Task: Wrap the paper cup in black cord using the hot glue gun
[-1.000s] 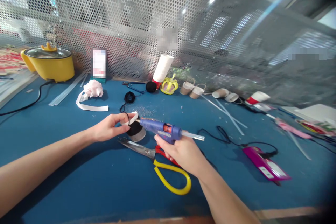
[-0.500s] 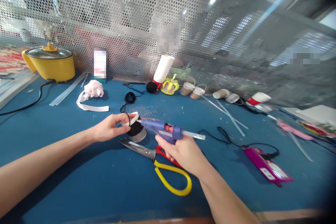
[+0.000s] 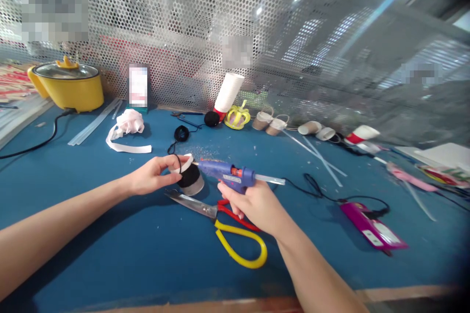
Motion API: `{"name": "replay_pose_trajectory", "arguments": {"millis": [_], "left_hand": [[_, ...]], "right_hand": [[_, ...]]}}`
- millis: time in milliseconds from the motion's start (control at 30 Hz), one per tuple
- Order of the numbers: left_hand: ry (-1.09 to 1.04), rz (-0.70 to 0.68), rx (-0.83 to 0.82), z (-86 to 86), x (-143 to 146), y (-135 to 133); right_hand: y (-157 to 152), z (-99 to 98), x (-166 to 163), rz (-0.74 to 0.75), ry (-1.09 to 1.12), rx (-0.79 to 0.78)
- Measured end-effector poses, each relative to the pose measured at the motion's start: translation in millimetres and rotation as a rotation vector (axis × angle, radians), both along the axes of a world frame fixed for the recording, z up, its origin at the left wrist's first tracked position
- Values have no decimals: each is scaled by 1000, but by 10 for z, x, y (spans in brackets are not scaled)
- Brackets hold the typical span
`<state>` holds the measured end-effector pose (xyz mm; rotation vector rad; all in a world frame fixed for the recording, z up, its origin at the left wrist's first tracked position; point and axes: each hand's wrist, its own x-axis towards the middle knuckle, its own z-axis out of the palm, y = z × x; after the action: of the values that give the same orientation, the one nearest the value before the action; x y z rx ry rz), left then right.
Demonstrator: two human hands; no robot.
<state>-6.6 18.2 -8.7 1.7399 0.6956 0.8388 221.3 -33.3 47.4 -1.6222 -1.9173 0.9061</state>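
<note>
Blue glue gun (image 3: 229, 174) clamped in the grip of our right hand (image 3: 253, 203), we held its nozzle against the small cup (image 3: 191, 182), which our left hand (image 3: 150, 181) pinched tilted, seemingly for steadiness, beside the scissors (image 3: 200, 207) on the table (image 3: 110, 244).

Craft workshop bench: blue work mat (image 3: 110, 234) w/ perforated metal divider (image 3: 183, 34) behind; glue sticks (image 3: 93, 124), ribbon (image 3: 127, 129), paper cups (image 3: 312, 129), scissors (image 3: 223, 222), yellow electric pot (image 3: 66, 88) scattered about.
</note>
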Motion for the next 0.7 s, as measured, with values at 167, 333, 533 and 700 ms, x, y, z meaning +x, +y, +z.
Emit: {"name": "replay_pose_trajectory", "arguments": {"millis": [167,333,533,700], "left_hand": [[5,-4,6,16,1,-3],[5,7,5,12,-3,-5],[-2,18,14,-36,-13,9],[-2,26,8,-47,-14,10]], "right_hand": [[22,-14,14,-11,6,-3],[-8,-3,-9,10,-38,-2],[-104,1,-73,6,-17,42],[-116,-63,-81,78,-38,98]]}}
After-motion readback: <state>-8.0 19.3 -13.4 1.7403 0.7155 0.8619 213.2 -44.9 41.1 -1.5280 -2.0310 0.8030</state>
